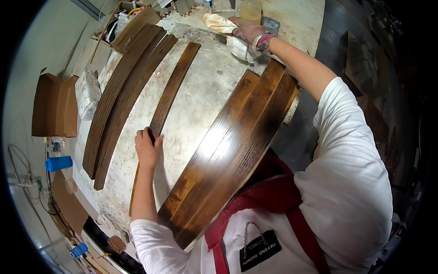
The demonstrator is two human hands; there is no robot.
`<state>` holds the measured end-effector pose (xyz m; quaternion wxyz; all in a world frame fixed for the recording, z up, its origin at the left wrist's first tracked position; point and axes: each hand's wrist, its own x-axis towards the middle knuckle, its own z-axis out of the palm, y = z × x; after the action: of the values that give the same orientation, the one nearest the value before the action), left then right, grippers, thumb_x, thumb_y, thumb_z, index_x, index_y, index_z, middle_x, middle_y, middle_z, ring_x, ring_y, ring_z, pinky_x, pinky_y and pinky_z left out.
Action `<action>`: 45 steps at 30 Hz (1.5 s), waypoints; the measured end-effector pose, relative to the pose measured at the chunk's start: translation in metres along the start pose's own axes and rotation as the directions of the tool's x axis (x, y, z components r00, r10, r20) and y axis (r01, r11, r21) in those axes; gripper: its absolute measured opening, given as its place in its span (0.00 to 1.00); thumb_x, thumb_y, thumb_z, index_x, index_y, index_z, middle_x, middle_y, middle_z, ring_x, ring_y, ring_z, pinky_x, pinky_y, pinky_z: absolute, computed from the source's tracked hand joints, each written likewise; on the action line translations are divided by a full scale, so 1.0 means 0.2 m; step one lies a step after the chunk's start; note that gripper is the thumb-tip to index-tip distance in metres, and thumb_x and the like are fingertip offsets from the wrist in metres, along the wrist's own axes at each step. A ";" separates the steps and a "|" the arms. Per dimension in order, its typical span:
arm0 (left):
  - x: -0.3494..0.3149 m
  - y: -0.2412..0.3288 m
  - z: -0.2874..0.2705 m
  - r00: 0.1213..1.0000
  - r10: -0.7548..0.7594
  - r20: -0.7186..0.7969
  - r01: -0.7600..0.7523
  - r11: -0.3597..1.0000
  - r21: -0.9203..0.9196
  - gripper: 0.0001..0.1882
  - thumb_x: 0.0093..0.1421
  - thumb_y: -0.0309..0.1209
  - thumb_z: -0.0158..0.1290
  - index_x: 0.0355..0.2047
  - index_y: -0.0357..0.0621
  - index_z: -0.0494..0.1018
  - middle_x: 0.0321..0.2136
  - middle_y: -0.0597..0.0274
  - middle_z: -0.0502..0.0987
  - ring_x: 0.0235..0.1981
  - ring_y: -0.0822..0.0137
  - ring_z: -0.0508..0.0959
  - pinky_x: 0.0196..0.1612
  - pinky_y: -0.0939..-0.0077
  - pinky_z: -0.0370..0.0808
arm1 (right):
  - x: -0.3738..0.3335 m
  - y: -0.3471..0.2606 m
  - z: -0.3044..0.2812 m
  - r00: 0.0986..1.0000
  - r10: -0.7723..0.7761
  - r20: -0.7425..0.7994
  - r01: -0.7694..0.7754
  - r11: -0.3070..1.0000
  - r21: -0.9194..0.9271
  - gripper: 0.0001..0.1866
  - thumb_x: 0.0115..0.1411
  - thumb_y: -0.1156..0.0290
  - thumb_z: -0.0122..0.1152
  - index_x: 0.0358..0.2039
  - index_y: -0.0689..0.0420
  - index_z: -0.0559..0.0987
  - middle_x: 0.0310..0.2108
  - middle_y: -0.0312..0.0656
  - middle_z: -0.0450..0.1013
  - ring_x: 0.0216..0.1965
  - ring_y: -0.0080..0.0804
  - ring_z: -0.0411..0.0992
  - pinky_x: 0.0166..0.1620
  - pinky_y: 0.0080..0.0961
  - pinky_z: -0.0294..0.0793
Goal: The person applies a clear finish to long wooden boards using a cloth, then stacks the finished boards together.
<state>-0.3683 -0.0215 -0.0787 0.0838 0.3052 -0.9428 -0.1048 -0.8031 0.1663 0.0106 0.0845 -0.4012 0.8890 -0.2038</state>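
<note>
A narrow dark-brown wooden strip (174, 84) lies lengthwise on the pale, stained worktable (200, 77). My left hand (147, 147) grips it around its middle, thumb on the right side and fingers over the top. At the far side, my right hand (248, 31), with a pinkish stain or covering reaching the wrist, is closed on a crumpled whitish cloth (219, 23). Beneath that hand lies another white cloth (242, 49). To the right of the strip, several glossy brown boards (228, 141) lie side by side along the table's near edge.
Dark grooved wooden lengths (123, 91) are stacked to the left. A jar of yellowish liquid (250, 10) stands beyond my right hand. A white wrapped bundle (88, 95), an open cardboard box (54, 105) and a blue container (58, 163) are farther left.
</note>
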 end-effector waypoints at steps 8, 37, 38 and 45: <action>-0.27 0.18 -0.42 1.000 -0.016 -0.003 0.014 0.952 -0.307 0.28 0.52 0.33 0.61 0.51 0.35 0.67 0.40 0.48 0.72 0.43 0.47 0.72 0.47 0.60 0.70 | -0.04 0.02 -0.28 0.931 -0.308 -0.196 0.337 0.932 0.136 0.29 0.55 0.64 0.57 0.55 0.64 0.68 0.47 0.43 0.72 0.47 0.29 0.70 0.52 0.25 0.68; 0.04 -0.63 -0.26 0.969 -0.241 -0.058 0.222 0.949 -0.226 0.19 0.61 0.39 0.50 0.46 0.38 0.73 0.40 0.50 0.74 0.45 0.49 0.71 0.47 0.59 0.68 | -0.16 -0.48 0.32 0.890 -0.424 -0.166 0.441 0.711 0.548 0.32 0.53 0.74 0.52 0.61 0.58 0.65 0.53 0.46 0.70 0.54 0.33 0.67 0.57 0.23 0.64; 0.00 -0.63 -0.25 0.966 -0.247 0.069 0.257 0.916 -0.309 0.19 0.61 0.40 0.49 0.46 0.38 0.73 0.41 0.50 0.74 0.46 0.49 0.71 0.47 0.60 0.68 | -0.15 -0.52 0.32 0.915 -0.391 -0.105 0.377 0.728 0.572 0.31 0.53 0.74 0.52 0.61 0.57 0.66 0.51 0.46 0.71 0.51 0.33 0.69 0.54 0.24 0.66; -0.27 -0.42 -0.13 0.988 -0.088 -0.124 0.098 0.993 0.072 0.28 0.60 0.42 0.52 0.57 0.41 0.64 0.50 0.51 0.70 0.49 0.49 0.70 0.50 0.59 0.66 | -0.21 -1.32 0.61 0.735 -0.672 0.087 0.628 0.724 0.287 0.21 0.54 0.69 0.61 0.50 0.51 0.74 0.44 0.45 0.74 0.41 0.39 0.75 0.45 0.32 0.76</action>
<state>-0.2726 -0.0600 -0.0799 0.1235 0.3576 -0.9241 -0.0534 -0.5576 0.0040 0.0135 0.1372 -0.6921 0.6477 -0.2875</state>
